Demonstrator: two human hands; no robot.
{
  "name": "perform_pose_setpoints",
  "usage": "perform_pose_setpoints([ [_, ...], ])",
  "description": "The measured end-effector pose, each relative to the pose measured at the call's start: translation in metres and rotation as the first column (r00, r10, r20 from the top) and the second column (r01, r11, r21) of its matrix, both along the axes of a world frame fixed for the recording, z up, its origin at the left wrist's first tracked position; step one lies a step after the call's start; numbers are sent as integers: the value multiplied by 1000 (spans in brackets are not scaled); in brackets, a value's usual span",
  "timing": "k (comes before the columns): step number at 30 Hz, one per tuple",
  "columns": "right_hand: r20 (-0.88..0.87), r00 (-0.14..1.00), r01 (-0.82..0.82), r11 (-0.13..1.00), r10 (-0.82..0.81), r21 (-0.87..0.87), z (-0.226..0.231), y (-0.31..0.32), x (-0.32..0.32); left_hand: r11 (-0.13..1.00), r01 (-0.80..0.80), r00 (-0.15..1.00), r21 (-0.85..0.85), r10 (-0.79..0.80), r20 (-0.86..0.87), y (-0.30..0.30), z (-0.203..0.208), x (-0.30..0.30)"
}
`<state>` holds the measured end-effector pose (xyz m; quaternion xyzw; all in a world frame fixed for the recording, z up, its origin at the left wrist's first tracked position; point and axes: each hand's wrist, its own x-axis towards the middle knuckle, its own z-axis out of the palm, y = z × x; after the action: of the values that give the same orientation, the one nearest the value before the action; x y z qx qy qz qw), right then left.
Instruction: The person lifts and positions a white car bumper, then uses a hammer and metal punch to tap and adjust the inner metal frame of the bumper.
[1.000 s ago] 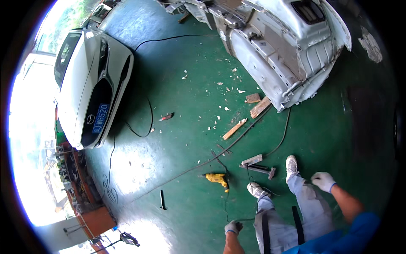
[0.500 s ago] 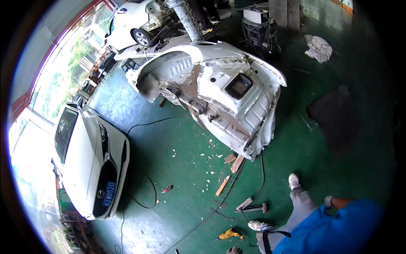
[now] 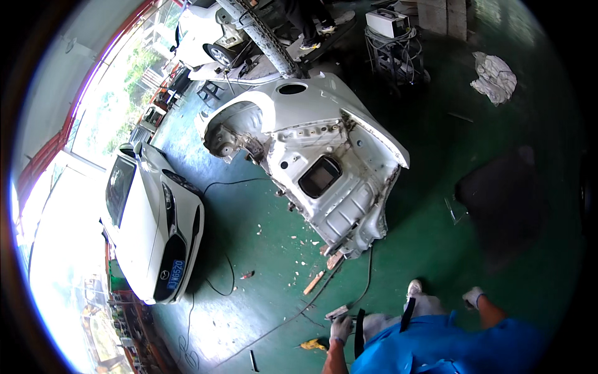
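Note:
A large white cut-off car body section [image 3: 364, 177], with a wheel arch at its left, a round hole and a squarish opening, rests on the green floor ahead of me. Neither hand touches it. My left hand [image 3: 341, 328], in a pale glove, hangs at the bottom centre; its fingers are too small to read. It overlaps a wooden block [image 3: 337, 313] on the floor behind it. Close by lies a yellow power drill [image 3: 313, 344], partly hidden by my left arm. My right hand [image 3: 474, 298], also gloved, is held out at my right side with fingers curled; nothing shows in it.
A white car [image 3: 146, 230] stands at the left. Cables [image 3: 283, 322] and wood pieces [image 3: 313, 283] lie across the floor. A wheeled machine [image 3: 395, 50] stands at the back, near a post [image 3: 265, 37] and a person's legs [image 3: 305, 25]. A dark mat [image 3: 504, 206] lies right.
The body section has tipped down to the left, so its rusty underside edge is now mostly hidden. My left hand has come further into view; my right hand has swung out from my side.

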<state>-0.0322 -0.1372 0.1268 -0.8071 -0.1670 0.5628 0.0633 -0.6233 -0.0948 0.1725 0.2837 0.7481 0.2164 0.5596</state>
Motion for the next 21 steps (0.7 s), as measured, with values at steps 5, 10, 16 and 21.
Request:
perform_pose_setpoints([
  [5,-116,985,155,962,-131,223,6,130,21,996,-3,997,90,-4,77,118,7,51],
  [10,-184,983,74,932,-8,355,50,244,7,992,-113,990,-58,117,74,155,-40,68],
  [16,-9,1000,-24,946,29,323,58,311,26,945,-52,997,-322,66,33,176,-107,74],
  [21,62,997,-68,946,51,317,45,360,73,971,-212,975,-107,218,49,261,-97,88],
])
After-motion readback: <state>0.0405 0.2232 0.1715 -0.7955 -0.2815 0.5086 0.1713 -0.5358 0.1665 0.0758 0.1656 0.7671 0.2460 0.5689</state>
